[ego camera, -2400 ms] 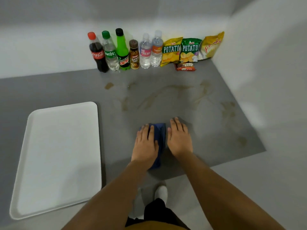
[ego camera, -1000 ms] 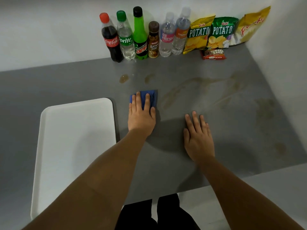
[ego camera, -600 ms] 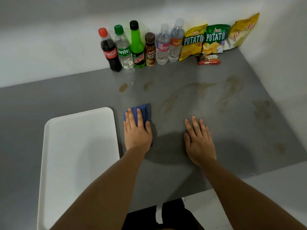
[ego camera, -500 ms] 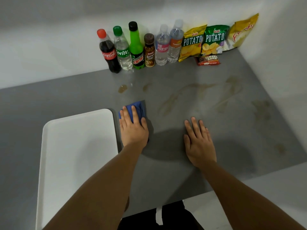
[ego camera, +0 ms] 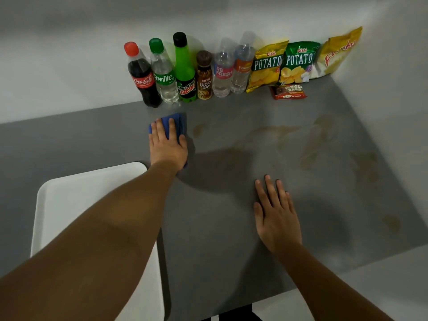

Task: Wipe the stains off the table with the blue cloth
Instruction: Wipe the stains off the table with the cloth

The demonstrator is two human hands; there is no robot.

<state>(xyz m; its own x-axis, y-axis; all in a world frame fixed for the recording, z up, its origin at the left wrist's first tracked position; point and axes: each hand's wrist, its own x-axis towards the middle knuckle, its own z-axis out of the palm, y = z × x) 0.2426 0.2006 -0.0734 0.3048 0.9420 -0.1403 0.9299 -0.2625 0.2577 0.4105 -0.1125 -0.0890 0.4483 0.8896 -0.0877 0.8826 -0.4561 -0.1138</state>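
Observation:
My left hand (ego camera: 168, 147) lies flat on the folded blue cloth (ego camera: 179, 123), pressing it onto the grey table (ego camera: 208, 228) just in front of the bottles. Most of the cloth is hidden under the palm and fingers. A small brown stain (ego camera: 198, 130) sits right of the cloth. Longer brown smears (ego camera: 273, 133) run across the table's middle, with more blotches (ego camera: 364, 163) toward the right edge. My right hand (ego camera: 275, 216) rests flat and empty on the table, fingers spread.
A row of bottles (ego camera: 185, 72) stands along the back wall, with chip bags (ego camera: 298, 63) and a small red snack pack (ego camera: 288, 91) to their right. A white tray (ego camera: 97, 218) lies at the left, under my left forearm. White walls close the back and right.
My left hand has pushed the cloth away from me, from beside the tray's corner up to just in front of the bottles, over the small stain there. The right hand stays put.

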